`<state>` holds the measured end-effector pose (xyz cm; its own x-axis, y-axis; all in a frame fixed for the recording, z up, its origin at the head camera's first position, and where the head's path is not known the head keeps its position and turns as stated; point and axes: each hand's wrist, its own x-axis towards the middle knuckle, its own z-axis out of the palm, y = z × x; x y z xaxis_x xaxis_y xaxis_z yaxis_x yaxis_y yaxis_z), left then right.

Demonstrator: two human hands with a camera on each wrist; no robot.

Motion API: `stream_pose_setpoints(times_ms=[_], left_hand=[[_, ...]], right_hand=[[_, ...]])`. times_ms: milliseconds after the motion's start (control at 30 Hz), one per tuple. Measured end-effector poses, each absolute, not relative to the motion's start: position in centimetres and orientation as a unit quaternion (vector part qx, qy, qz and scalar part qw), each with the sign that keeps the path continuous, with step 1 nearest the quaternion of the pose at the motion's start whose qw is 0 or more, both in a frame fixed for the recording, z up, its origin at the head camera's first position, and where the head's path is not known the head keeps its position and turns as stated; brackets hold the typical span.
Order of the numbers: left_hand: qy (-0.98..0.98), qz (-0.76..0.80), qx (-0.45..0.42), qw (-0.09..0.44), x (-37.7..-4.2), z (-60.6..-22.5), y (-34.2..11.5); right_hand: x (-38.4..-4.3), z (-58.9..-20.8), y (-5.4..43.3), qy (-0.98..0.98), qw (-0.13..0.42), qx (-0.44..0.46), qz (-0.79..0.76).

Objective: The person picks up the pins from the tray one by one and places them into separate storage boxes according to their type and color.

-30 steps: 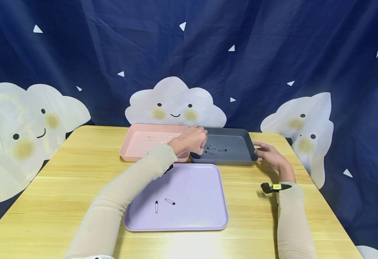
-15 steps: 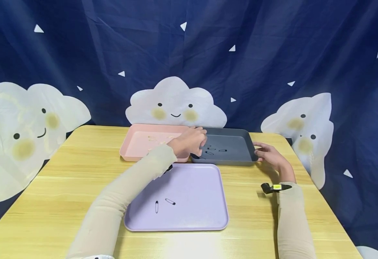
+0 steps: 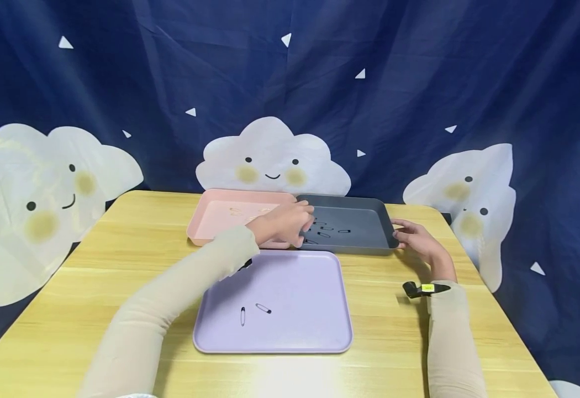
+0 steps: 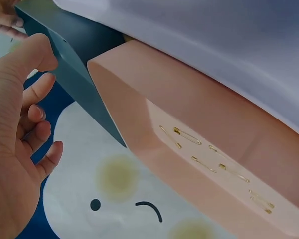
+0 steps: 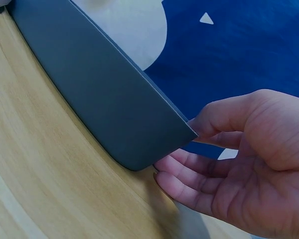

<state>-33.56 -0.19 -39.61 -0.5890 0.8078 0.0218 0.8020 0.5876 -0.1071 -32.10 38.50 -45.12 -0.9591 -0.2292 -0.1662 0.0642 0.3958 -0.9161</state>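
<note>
My left hand hovers over where the pink tray and dark grey tray meet. In the left wrist view its fingers are loosely bent, thumb and forefinger apart, with nothing between them. Several black safety pins lie in the grey tray, one close below that hand. At the grey tray's right end, my right hand holds the rim, thumb on top and fingers against the outer wall. Several gold safety pins lie in the pink tray. Two black safety pins rest on the purple tray.
All three trays stand on a light wooden table, the purple one in front of the other two. Behind the table hangs a dark blue curtain with white clouds. A black wrist camera sits on the right sleeve.
A black safety pin has left my left hand and now lies near the grey tray's front left corner. The left hand has drawn back slightly to the left; the right hand stays put.
</note>
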Motion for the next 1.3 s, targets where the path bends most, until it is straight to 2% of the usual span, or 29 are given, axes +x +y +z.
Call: stream_pose_setpoints(times_ms=[400, 567, 800, 1100, 1300], left_hand=[[-0.85, 0.069, -0.518, 0.067, -30.0, -39.1, -1.9], [-0.833, 0.068, -0.545, 0.064, -28.0, -38.8, -2.7], [-0.821, 0.073, -0.564, 0.038, -25.7, -39.1, -3.8], [-0.822, 0.091, -0.562, -0.034, -23.7, -40.6, -4.8], [-0.818, 0.087, -0.568, -0.045, -22.7, -41.4, -5.4]], right_hand=[[-32.4, -45.2, 38.5, 0.809, 0.14, -0.056, -0.568], [-32.4, -45.2, 38.5, 0.813, 0.141, -0.057, -0.563], [-32.3, -45.3, 38.6, 0.81, 0.135, -0.055, -0.568], [-32.4, -45.6, 39.0, 0.817, 0.14, -0.056, -0.557], [-32.5, -45.6, 38.9, 0.818, 0.143, -0.054, -0.554]])
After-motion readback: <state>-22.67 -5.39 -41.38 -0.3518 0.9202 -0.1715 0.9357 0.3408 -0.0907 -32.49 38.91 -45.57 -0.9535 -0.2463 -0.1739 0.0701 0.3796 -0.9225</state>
